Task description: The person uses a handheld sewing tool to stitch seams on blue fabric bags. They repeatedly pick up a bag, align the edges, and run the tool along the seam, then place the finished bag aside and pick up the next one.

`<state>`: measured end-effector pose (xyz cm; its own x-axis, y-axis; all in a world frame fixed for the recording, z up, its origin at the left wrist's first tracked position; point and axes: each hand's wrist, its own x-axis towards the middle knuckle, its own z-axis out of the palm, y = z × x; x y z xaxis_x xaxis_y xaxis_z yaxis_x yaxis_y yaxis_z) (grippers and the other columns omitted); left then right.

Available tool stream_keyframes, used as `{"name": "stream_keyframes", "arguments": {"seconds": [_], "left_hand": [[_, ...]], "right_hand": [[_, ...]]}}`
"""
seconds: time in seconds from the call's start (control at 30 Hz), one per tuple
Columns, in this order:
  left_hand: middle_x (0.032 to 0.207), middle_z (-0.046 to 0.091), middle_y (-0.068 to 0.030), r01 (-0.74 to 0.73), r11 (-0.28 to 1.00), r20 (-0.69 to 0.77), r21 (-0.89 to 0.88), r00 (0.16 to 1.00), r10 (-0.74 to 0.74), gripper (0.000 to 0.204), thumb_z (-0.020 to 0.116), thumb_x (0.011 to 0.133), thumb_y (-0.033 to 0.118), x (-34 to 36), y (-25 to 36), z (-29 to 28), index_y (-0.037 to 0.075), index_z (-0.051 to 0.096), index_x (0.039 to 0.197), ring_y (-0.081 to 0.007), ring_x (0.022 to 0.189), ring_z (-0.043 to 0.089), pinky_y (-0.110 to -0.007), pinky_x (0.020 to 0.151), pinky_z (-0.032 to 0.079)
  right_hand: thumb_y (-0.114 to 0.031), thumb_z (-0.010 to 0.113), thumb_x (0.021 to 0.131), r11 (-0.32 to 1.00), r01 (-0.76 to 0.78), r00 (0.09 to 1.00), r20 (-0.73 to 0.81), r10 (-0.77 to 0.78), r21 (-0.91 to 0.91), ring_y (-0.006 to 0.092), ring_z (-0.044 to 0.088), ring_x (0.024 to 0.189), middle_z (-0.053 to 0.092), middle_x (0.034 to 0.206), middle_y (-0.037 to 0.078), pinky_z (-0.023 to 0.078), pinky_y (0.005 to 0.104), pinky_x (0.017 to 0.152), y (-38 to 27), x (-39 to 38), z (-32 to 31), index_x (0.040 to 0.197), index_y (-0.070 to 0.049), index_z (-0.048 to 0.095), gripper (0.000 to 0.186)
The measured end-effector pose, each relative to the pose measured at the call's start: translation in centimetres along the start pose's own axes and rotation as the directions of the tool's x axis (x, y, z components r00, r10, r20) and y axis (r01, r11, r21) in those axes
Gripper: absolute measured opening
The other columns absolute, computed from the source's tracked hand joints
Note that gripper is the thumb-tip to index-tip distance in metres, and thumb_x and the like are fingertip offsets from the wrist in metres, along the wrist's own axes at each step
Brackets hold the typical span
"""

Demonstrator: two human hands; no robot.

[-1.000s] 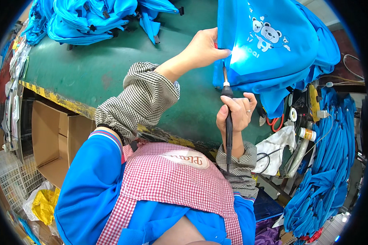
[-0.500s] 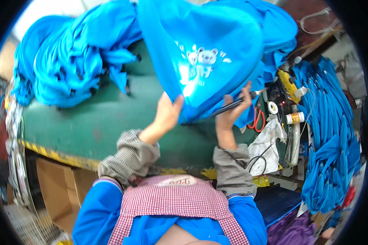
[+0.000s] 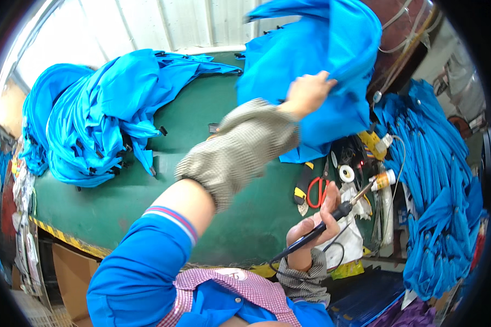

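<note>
My left hand (image 3: 311,94), slightly blurred, reaches forward across the green table (image 3: 93,207), its fingers closed on the folded blue fabric piece (image 3: 289,60) at the back right, whose top flap is lifted. My right hand (image 3: 317,229) is lower right, wrapped round the black handle of a soldering iron (image 3: 343,210), whose metal tip points up and right toward a small white bottle with a yellow label (image 3: 383,180). Red-handled scissors (image 3: 316,193), a white tape roll (image 3: 346,173) and a yellow-and-black tool (image 3: 303,185) lie behind that hand.
A heap of blue fabric pieces (image 3: 98,125) with black clips covers the back left. More blue pieces (image 3: 436,218) hang in a dense row at the right. A cardboard box (image 3: 73,272) sits below the striped front edge. Cables and a crumpled white cloth (image 3: 352,245) are at the right.
My left hand has reached forward and right, lifting the blue piece away; its printed bears no longer show. My right hand has moved down from it with the iron. The view has shifted too.
</note>
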<state>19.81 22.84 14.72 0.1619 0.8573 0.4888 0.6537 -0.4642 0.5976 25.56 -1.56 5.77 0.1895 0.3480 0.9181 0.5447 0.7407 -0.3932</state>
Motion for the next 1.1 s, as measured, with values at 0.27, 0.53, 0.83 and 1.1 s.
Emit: {"name": "stream_keyframes", "arguments": {"seconds": [0.27, 0.53, 0.83, 1.1], "left_hand": [[0.123, 0.054, -0.0156, -0.613, 0.789, -0.118, 0.027, 0.782, 0.612, 0.055, 0.072, 0.074, 0.030, -8.7, -3.3, -3.5, 0.009, 0.055, 0.121, -0.0342, 0.118, 0.049, -0.050, 0.097, 0.039], [0.105, 0.061, -0.0149, 0.408, 0.901, -0.951, 0.148, 0.310, 0.016, 0.024, 0.053, 0.081, 0.001, -26.4, -27.4, -35.7, 0.002, 0.064, 0.103, -0.0307, 0.099, 0.058, -0.038, 0.090, 0.045], [0.090, 0.061, -0.0127, 0.878, 0.292, -0.468, -0.378, 0.091, -0.879, 0.055, 0.076, 0.072, 0.039, -28.9, -39.3, -39.9, 0.000, 0.059, 0.106, -0.0189, 0.075, 0.059, -0.031, 0.058, 0.049], [0.118, 0.062, -0.0156, 0.969, 0.122, -0.440, 0.216, 0.208, -0.873, 0.049, 0.063, 0.077, 0.044, -25.2, -42.9, -39.9, 0.009, 0.066, 0.111, -0.0285, 0.112, 0.058, -0.039, 0.097, 0.043]], "right_hand": [[-0.022, 0.044, 0.099, 0.993, -0.089, 0.985, 0.141, 0.100, -0.077, 0.0438, 0.052, 0.111, 0.051, 0.123, 0.033, 0.036, 0.0527, 0.100, -0.8, -1.4, 0.3, 0.102, -0.002, 0.037, 0.021], [-0.009, 0.042, 0.097, 0.979, -0.176, 0.956, 0.256, 0.144, 0.106, 0.0411, 0.052, 0.109, 0.054, 0.120, 0.031, 0.035, 0.0539, 0.099, -1.5, -2.4, 3.4, 0.099, -0.004, 0.037, 0.008], [-0.007, 0.043, 0.096, 0.975, -0.138, 0.925, 0.374, 0.064, 0.174, 0.0371, 0.056, 0.102, 0.061, 0.109, 0.030, 0.040, 0.0495, 0.094, -4.3, -2.6, 7.2, 0.096, -0.002, 0.040, 0.006], [-0.008, 0.043, 0.096, 0.973, -0.178, 0.936, 0.329, 0.121, 0.147, 0.0362, 0.056, 0.102, 0.062, 0.110, 0.028, 0.040, 0.0481, 0.095, -5.5, -2.3, 6.1, 0.096, -0.003, 0.040, 0.005]]}}
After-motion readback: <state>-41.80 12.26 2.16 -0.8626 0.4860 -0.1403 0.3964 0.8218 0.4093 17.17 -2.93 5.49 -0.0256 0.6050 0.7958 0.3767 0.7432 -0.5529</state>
